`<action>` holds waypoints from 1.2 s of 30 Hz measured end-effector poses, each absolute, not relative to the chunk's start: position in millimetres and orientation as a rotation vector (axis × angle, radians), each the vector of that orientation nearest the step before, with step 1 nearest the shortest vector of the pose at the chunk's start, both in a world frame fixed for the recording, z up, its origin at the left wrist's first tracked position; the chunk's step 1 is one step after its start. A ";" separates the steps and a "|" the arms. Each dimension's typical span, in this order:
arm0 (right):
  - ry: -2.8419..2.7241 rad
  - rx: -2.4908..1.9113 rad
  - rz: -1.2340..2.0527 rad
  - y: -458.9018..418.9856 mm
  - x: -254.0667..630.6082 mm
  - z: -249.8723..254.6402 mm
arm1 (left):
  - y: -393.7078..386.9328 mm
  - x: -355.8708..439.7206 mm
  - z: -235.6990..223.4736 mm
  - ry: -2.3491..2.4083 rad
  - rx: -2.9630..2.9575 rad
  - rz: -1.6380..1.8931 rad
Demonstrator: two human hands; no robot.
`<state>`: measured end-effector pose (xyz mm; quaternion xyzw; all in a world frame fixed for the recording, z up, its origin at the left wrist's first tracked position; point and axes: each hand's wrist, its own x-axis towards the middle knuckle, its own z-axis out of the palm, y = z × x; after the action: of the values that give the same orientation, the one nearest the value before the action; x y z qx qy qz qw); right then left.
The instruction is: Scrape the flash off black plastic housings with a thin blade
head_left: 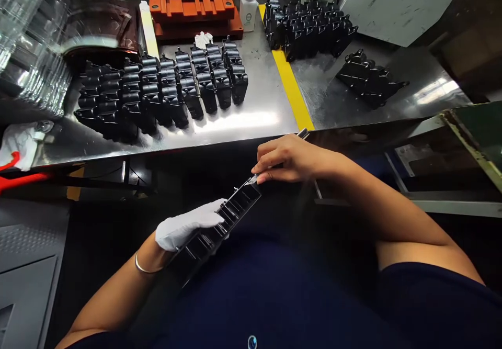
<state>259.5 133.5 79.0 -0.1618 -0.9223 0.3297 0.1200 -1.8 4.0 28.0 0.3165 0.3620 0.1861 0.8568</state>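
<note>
My left hand (pixel 192 226), in a white glove, is closed around a long black plastic part (pixel 239 202) with a row of ribbed compartments. The part tilts, its far end up to the right. My bare right hand (pixel 286 158) pinches a slim metal craft knife (pixel 303 133), whose pale blade sits against the far end of the part. The handle's tail sticks out behind the knuckles. Whether the blade is cutting I cannot tell. Both hands are in front of the bench edge, above my dark blue clothing.
On the steel bench (pixel 266 113) stand rows of black parts (pixel 157 92), more black parts (pixel 309 24) at the back right and a separate one (pixel 371 79). An orange fixture (pixel 192 3), a white bottle (pixel 248 11) and yellow tape (pixel 292 90) are there too. Clear plastic trays (pixel 31 40) are stacked left.
</note>
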 end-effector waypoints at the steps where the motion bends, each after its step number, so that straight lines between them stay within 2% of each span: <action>1: -2.658 -0.471 1.007 134.7 258.9 76.3 | 2.5 0.0 25.6 0.733 0.607 0.376; 5: -2.299 -0.507 1.187 133.2 251.4 62.4 | -1.2 5.8 22.9 0.651 0.497 0.375; 9: -1.953 -0.851 1.047 118.5 239.6 48.7 | 1.1 12.0 30.5 0.808 0.582 0.525; 16: -2.176 -0.943 0.692 90.3 229.7 42.4 | 10.3 21.0 39.9 1.043 0.863 0.647; 22: -2.322 -1.026 0.493 82.9 228.0 41.9 | 8.1 24.8 34.8 1.069 0.849 0.623; 27: -2.435 -0.949 0.487 86.5 236.1 43.2 | 5.9 27.9 30.9 1.124 0.867 0.630; 30: -2.327 -0.828 0.528 92.4 241.8 46.0 | 6.3 29.8 25.8 1.362 0.973 0.751; 33: -2.333 -0.832 0.380 95.4 244.0 49.3 | 3.7 30.1 16.3 1.622 1.120 0.889; 36: -2.487 -0.846 0.272 94.2 244.4 51.3 | -1.7 28.9 6.6 1.665 1.269 1.033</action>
<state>244.4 94.2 51.3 -0.3103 -0.9123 0.0999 0.2479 28.9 -1.7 6.6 0.4998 0.6560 0.4068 0.3928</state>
